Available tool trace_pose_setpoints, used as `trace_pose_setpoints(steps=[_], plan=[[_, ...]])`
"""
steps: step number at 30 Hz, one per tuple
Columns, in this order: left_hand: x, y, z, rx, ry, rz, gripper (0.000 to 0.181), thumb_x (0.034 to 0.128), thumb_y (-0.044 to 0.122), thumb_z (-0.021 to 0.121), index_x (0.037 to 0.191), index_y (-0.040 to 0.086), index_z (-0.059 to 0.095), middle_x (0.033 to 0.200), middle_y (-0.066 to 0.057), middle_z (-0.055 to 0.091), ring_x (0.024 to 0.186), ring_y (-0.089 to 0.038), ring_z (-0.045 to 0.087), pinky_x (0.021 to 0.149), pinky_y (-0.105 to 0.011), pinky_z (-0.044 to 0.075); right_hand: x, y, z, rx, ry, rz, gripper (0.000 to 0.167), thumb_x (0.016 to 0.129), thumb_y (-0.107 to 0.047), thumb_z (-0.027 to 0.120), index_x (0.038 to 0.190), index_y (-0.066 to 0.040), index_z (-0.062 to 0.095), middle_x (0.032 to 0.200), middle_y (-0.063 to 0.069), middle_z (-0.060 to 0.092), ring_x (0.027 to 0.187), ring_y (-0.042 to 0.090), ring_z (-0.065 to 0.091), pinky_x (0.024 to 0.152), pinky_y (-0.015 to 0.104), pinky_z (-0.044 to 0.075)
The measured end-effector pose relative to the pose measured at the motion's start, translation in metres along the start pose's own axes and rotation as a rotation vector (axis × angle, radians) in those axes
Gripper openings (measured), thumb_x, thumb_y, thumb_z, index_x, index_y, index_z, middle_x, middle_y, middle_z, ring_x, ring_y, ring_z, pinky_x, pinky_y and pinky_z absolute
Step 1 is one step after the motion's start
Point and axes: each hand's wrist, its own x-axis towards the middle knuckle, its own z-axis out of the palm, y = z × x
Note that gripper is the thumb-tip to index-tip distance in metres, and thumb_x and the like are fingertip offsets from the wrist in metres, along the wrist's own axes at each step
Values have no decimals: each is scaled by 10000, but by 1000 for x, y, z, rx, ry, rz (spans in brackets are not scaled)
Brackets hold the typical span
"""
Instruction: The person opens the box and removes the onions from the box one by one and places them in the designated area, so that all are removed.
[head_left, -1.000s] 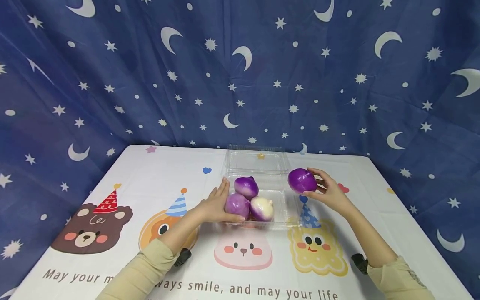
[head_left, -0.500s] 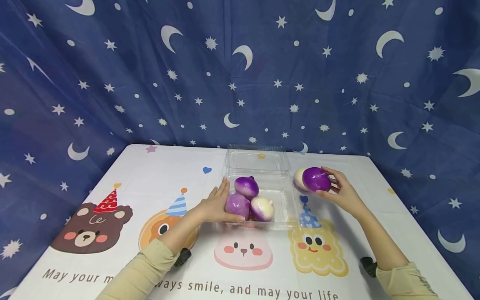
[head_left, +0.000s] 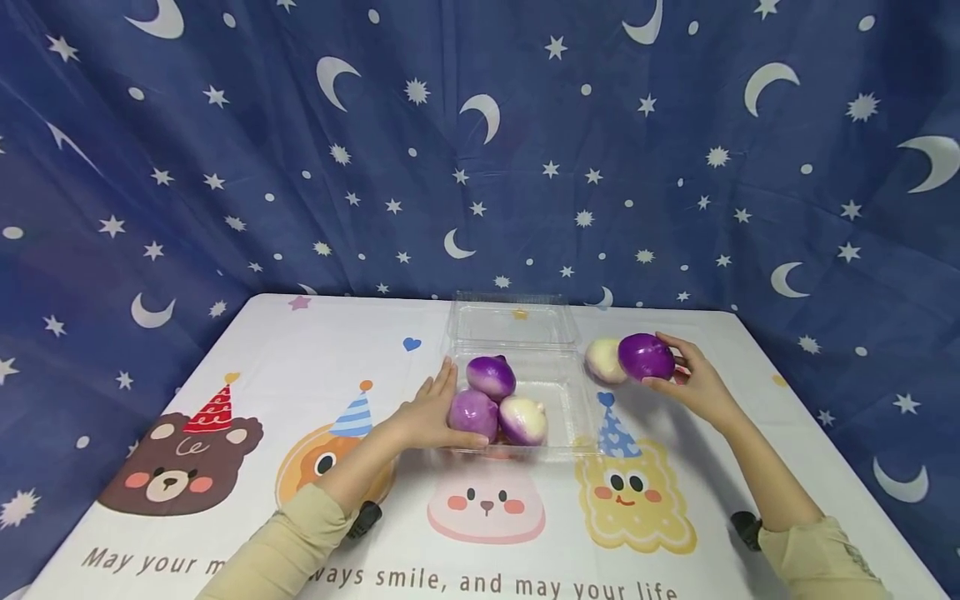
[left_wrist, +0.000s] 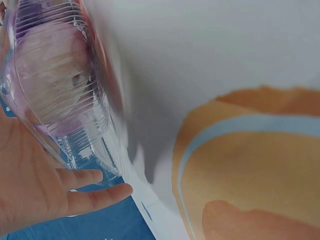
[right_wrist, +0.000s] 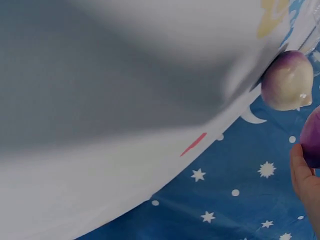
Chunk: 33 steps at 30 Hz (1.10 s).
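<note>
In the head view a clear plastic box (head_left: 564,408) lies with its lid folded back. Inside its left part sit a dark purple ball (head_left: 491,377), a lighter purple one (head_left: 473,413) and a cream-and-purple one (head_left: 523,419), each with a small tip. My left hand (head_left: 431,414) rests along the box's left side, fingers fairly straight; the left wrist view shows the hand (left_wrist: 30,180) beside the ribbed wall. Right of the box, my right hand (head_left: 697,383) grips a deep purple ball (head_left: 647,357) between thumb and fingers. A cream ball (head_left: 604,361) stands just left of it.
The open lid (head_left: 513,323) lies behind the box, near the table's back edge. A white cloth (head_left: 360,333) with printed cartoon figures covers the table. Behind hangs a blue curtain (head_left: 420,183) with moons and stars.
My right hand has moved to the right with the deep purple ball, and the cream ball behind it has come into view. My left hand has stayed at the box.
</note>
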Motion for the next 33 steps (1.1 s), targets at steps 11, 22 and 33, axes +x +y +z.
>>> trace_pose_setpoints(steps=[11,22,33], plan=[[0,1,0,-6,1,3,1263,688,645,708,1512,54,-45,1585,-97,-135,1433,-451,70,989,-746,240,5,18,-8,-100,19,60,729,811,-85,719,1405,73,328,1324,339,363,1127,508,471,768,6,360],[-3,2,-2,-3,4,7,1248,695,619,718,1509,26,-20,1586,-124,-120,1427,-458,88,992,-738,249,21,33,-11,-131,-22,99,750,814,-84,712,1405,113,294,1342,360,349,1134,499,456,885,283,525],[-4,2,0,-16,6,11,1242,695,610,723,1511,31,-14,1589,-114,-122,1428,-443,119,983,-709,307,31,41,-11,-218,-41,152,752,823,-126,692,1385,153,277,1330,396,360,1145,526,438,949,611,422]])
